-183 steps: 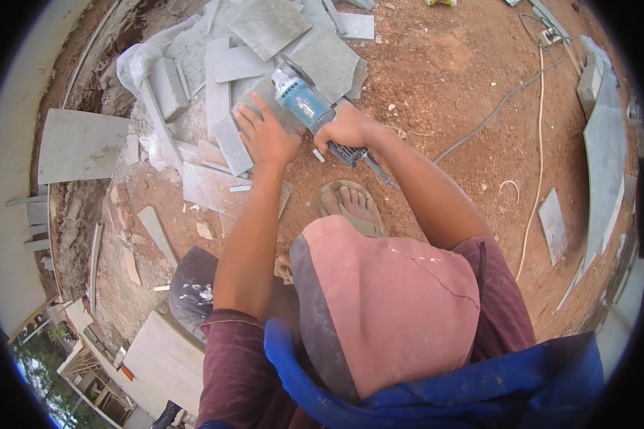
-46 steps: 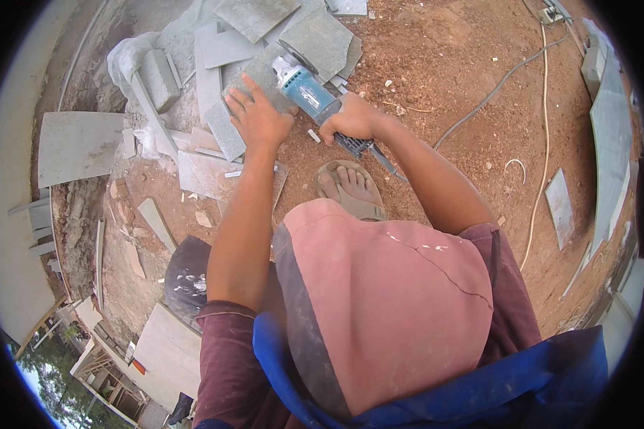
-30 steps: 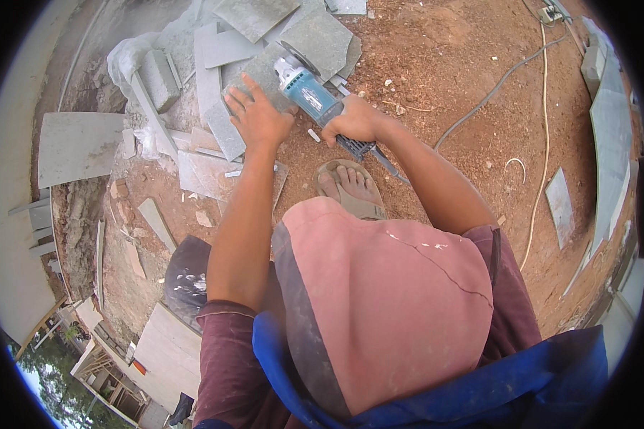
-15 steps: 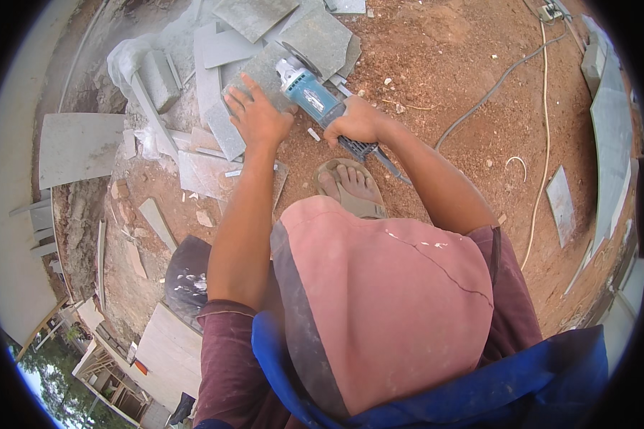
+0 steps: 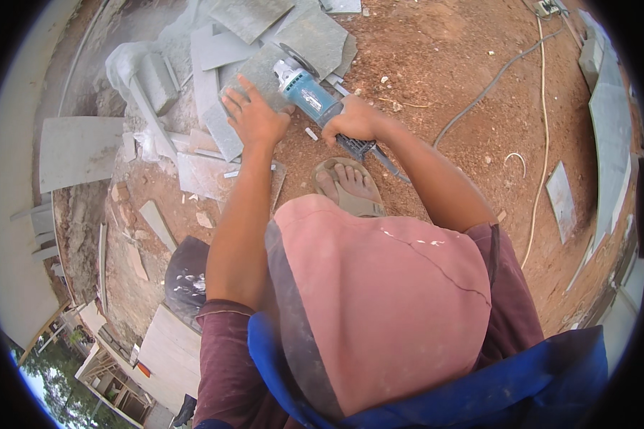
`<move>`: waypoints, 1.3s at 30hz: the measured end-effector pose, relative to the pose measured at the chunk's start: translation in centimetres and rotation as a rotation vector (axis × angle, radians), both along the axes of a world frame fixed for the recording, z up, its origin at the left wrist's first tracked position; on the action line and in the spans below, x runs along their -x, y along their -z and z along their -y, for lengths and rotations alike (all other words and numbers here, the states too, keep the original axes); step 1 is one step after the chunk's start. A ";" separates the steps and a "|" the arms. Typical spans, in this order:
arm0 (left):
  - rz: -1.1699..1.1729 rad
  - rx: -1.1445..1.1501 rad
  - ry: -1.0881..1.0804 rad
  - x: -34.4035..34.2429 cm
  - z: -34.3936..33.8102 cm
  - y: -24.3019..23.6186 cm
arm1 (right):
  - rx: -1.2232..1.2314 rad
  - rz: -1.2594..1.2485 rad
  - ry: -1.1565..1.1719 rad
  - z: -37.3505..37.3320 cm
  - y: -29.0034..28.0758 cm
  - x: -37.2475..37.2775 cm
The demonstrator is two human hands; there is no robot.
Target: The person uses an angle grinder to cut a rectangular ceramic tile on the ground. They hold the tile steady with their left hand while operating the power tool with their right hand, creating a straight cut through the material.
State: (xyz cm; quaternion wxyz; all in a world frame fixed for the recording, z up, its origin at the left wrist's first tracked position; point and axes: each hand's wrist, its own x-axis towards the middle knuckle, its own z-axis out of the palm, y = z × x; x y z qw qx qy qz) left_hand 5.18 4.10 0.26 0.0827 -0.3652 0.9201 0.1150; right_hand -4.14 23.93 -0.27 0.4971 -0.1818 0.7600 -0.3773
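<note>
My right hand (image 5: pixel 352 121) is wrapped round the rear of a teal angle grinder (image 5: pixel 310 96). The tool's dark disc (image 5: pixel 298 57) stands on edge against a grey stone tile (image 5: pixel 260 71), though exactly where it meets the tile is hard to see. On that same tile, just left of the grinder's head, my left hand (image 5: pixel 257 120) lies flat with its fingers spread. More grey slabs (image 5: pixel 313 37) overlap beyond and beside the tile.
Whitish dust hangs over a concrete block (image 5: pixel 155 84) at the upper left. A grey cable (image 5: pixel 479 95) and a pale cord (image 5: pixel 546 129) cross the reddish dirt on the right. Large sheets (image 5: pixel 610 136) lean at the far right. Tile offcuts (image 5: pixel 157 223) lie left of my foot (image 5: pixel 348 182).
Hardly anything differs. The whole view has shifted slightly, while the grinder and both hands keep their places on the tile.
</note>
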 end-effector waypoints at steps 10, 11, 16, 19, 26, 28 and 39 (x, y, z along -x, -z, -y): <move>0.010 0.004 -0.003 0.0 0.0 0.1 | 0.026 0.036 0.017 -0.4 -0.1 0.0; 0.009 0.003 -0.002 0.0 0.0 0.0 | 0.037 0.043 0.023 -0.4 -0.1 0.0; 0.017 -0.001 -0.005 0.1 0.1 0.0 | 0.040 0.033 0.026 -0.6 -0.4 -0.3; 0.022 -0.013 -0.005 0.3 0.0 -0.2 | 0.031 0.017 0.030 -0.8 -0.4 -0.2; 0.027 -0.012 -0.018 0.2 0.1 -0.5 | 0.044 0.023 0.029 -0.7 -0.5 -0.6; 0.031 -0.017 -0.010 0.4 -0.2 -0.6 | 0.058 0.002 0.036 -1.0 0.5 -0.8; -0.004 -0.039 -0.018 0.1 0.5 -0.5 | 0.064 -0.078 0.069 -2.8 -0.6 -2.6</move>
